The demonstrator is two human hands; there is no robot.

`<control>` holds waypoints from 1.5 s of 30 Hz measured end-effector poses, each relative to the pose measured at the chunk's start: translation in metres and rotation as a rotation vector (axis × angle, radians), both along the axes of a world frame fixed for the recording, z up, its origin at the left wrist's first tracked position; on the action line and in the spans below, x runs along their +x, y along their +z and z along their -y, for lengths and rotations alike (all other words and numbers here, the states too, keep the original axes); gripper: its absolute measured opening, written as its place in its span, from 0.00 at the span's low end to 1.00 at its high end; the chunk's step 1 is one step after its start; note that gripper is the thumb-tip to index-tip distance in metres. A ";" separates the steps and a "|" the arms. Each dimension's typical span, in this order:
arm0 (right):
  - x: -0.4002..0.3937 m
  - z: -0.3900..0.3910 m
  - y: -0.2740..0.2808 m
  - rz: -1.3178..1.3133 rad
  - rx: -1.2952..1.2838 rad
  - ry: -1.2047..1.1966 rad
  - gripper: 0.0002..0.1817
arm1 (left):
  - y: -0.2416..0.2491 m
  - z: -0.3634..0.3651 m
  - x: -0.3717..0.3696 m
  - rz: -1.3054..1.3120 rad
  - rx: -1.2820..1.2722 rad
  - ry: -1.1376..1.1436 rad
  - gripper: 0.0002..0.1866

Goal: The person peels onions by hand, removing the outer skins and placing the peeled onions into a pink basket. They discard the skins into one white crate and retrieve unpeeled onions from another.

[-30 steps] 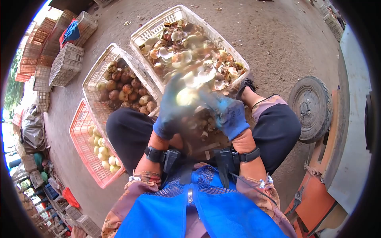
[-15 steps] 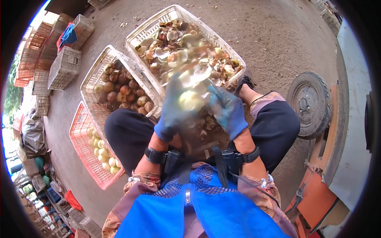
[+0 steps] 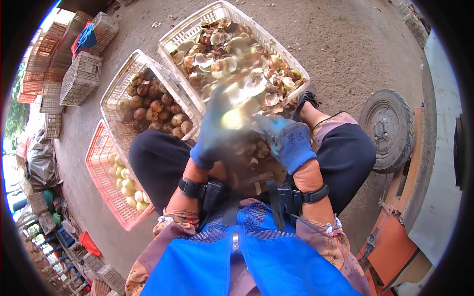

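My left hand (image 3: 213, 129), in a blue glove, is wrapped round a pale, rounded peeled onion (image 3: 232, 119); its fingers are blurred. Just to the right my right hand (image 3: 287, 139), also gloved, is closed, with a small, blurred tool or peel at its fingertips that I cannot make out. Beyond both hands stands a white crate (image 3: 236, 11) full of onion skins and peel pieces (image 3: 217, 64). On the left, a second white crate (image 3: 109, 93) holds brown unpeeled onions (image 3: 157, 106). Pale peeled onions (image 3: 127, 183) lie in a pink crate (image 3: 101, 170).
A wheel (image 3: 386, 130) stands at the right beside an orange metal frame (image 3: 390, 246). Stacked crates (image 3: 81, 79) are at the upper left. My knees flank my hands, and a black shoe (image 3: 307, 101) is beside the peel crate.
My right hand has shifted slightly right and down, away from the onion. My left hand stays round the onion, which now shows less between the hands.
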State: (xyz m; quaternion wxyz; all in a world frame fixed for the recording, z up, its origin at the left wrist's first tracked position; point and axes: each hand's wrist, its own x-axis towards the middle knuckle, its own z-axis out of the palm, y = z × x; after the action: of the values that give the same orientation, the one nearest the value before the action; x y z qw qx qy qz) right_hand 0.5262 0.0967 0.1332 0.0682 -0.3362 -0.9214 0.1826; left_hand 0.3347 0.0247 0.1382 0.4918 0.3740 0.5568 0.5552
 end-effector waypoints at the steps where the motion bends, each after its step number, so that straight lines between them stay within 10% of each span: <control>1: 0.001 0.000 -0.001 0.008 0.020 0.003 0.23 | 0.001 0.000 0.001 0.000 0.001 -0.001 0.63; 15: -0.027 0.001 0.004 0.180 -0.175 -0.296 0.25 | -0.036 0.005 0.010 -0.041 0.071 0.064 0.62; 18: -0.017 -0.002 -0.029 -0.510 -0.351 -0.325 0.13 | -0.014 0.002 0.016 0.198 0.096 0.075 0.63; 24: -0.026 0.014 -0.026 -0.973 -0.990 -0.442 0.11 | -0.032 0.006 0.015 -0.028 0.142 0.059 0.63; 38: -0.013 -0.003 -0.025 -0.695 -0.279 -0.395 0.18 | -0.041 0.014 0.004 -0.203 0.088 0.106 0.36; 45: -0.025 -0.005 -0.041 -0.833 -0.565 -0.498 0.14 | -0.040 0.009 0.006 -0.072 0.042 0.148 0.30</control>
State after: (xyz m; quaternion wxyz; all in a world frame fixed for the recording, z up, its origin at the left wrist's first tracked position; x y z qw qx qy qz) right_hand 0.5007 0.1021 0.0921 0.3745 -0.4485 -0.6246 0.5181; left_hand 0.3405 0.0153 0.0979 0.4210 0.3619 0.5884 0.5879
